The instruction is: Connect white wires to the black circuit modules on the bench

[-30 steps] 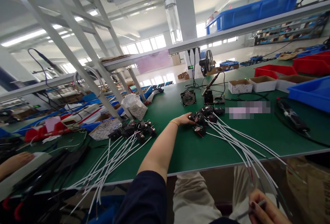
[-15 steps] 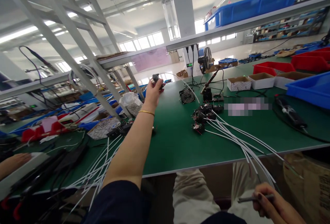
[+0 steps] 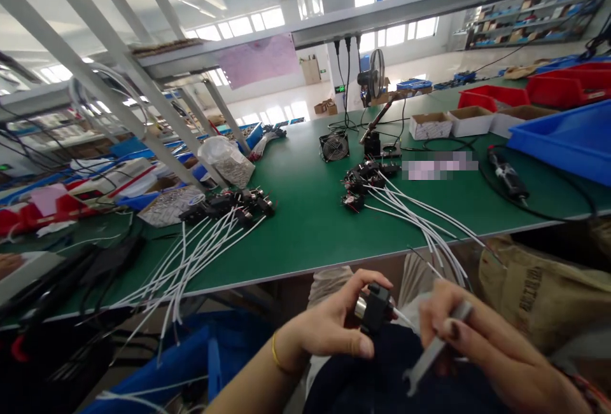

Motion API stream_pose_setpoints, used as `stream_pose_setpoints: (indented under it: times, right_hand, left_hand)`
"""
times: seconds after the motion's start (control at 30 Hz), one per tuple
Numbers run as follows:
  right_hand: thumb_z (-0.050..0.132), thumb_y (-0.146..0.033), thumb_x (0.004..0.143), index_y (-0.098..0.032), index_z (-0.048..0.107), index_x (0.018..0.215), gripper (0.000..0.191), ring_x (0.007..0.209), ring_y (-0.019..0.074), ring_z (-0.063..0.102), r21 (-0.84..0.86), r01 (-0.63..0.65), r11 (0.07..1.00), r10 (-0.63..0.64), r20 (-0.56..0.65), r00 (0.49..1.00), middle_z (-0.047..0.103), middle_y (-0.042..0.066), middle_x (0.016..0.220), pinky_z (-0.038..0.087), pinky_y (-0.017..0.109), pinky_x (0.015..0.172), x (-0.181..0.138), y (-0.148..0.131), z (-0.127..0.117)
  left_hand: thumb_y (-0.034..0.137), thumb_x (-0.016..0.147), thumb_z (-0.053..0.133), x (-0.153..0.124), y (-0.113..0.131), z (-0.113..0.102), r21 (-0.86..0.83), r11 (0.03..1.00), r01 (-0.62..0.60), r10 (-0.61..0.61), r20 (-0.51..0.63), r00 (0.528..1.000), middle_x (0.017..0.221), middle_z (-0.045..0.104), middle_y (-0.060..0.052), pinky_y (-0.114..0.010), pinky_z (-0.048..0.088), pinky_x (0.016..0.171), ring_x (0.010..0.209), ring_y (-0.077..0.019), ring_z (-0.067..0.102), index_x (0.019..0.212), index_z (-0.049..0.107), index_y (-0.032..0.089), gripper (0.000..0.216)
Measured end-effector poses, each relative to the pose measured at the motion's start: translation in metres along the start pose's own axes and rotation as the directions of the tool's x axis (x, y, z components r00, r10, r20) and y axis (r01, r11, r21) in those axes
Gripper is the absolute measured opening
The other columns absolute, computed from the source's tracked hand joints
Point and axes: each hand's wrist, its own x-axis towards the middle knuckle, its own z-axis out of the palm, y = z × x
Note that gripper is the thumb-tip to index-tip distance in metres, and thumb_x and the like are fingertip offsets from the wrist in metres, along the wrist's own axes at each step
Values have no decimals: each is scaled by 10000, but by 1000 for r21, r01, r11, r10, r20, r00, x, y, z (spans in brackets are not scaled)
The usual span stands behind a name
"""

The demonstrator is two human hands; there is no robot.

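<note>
My left hand [image 3: 329, 328] is closed around a small black housing [image 3: 376, 312] with a round metal fitting [image 3: 361, 308] on its left side, held above my lap. From the housing's right side a white cable [image 3: 403, 318] runs toward my right hand [image 3: 482, 344]. That hand, slightly blurred, grips an open-end wrench [image 3: 424, 363] whose jaw points down and left, apart from the housing. Whether its fingers also pinch the cable, I cannot tell. On the green bench [image 3: 305, 210] lie two groups of similar black housings, one left [image 3: 243, 204] and one right [image 3: 363, 179], trailing white cables.
A soldering iron [image 3: 379, 120] stands in its holder beside a small fan [image 3: 334, 147]. An electric screwdriver [image 3: 508, 175], white boxes [image 3: 431, 126] and a blue bin [image 3: 568, 140] are on the right. Below the bench's left edge sits a blue crate [image 3: 191, 363]. Another person's hand [image 3: 12, 264] shows far left.
My left hand has come back from the far side of the bench to my lap with the black housing. My right hand has risen with the wrench toward it. The view has tilted down.
</note>
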Motion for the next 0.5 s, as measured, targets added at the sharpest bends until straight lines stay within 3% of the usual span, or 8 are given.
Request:
stream_pose_setpoints:
  times: [0.1, 0.17, 0.23, 0.3, 0.4, 0.5]
  right_hand:
    - [589, -627, 1101, -205, 609, 944, 451, 664, 142, 612, 183, -77, 980, 53, 134, 990, 610, 9, 807, 505, 228, 634, 14, 11, 17]
    - [540, -563, 1144, -220, 599, 976, 387, 688, 147, 616, 165, -7, 986, -5, 76, 997, 624, 5, 811, 509, 227, 654, 13, 17, 17]
    - [490, -481, 1178, -241, 603, 1012, 313, 718, 157, 629, 0, 151, 989, -151, -40, 988, 646, 6, 839, 521, 236, 676, 10, 18, 10]
    - [469, -408, 1192, -261, 609, 1050, 248, 749, 165, 658, -248, 271, 930, -300, -88, 950, 664, 6, 875, 536, 247, 706, 9, 16, 3]
    - [434, -364, 1200, -275, 582, 1089, 205, 761, 174, 701, -508, 344, 790, -415, -29, 910, 686, 6, 898, 544, 263, 708, 13, 12, -1]
    - [393, -360, 1208, -274, 539, 1098, 202, 727, 165, 705, -603, 380, 701, -480, -5, 877, 680, 3, 896, 532, 264, 681, 19, 10, 3]
  left_hand:
    - [717, 820, 806, -1, -14, 14, 102, 994, -43, 65, -225, 972, 1179, 678, -76, -367, 502, 964, 1081, -278, 663, 1322, 655, 261, 695]
    - [695, 895, 729, -2, -11, 19, 295, 955, 17, 103, -384, 918, 1219, 696, -82, -404, 480, 1052, 1146, -301, 644, 1319, 705, 260, 608]
    - [627, 930, 708, -3, -8, 20, 439, 893, 98, 134, -468, 873, 1299, 702, -87, -442, 445, 1132, 1229, -324, 624, 1379, 708, 283, 565]
    - [565, 946, 695, -4, -7, 21, 499, 854, 147, 159, -520, 839, 1361, 698, -93, -461, 440, 1156, 1283, -334, 614, 1431, 686, 296, 555]
    - [527, 954, 682, -4, -11, 24, 499, 847, 180, 173, -580, 796, 1388, 704, -94, -460, 482, 1124, 1269, -332, 641, 1417, 683, 293, 518]
    - [511, 961, 678, -3, -14, 30, 506, 840, 196, 177, -597, 782, 1352, 734, -88, -465, 501, 1108, 1238, -331, 667, 1326, 718, 290, 429]
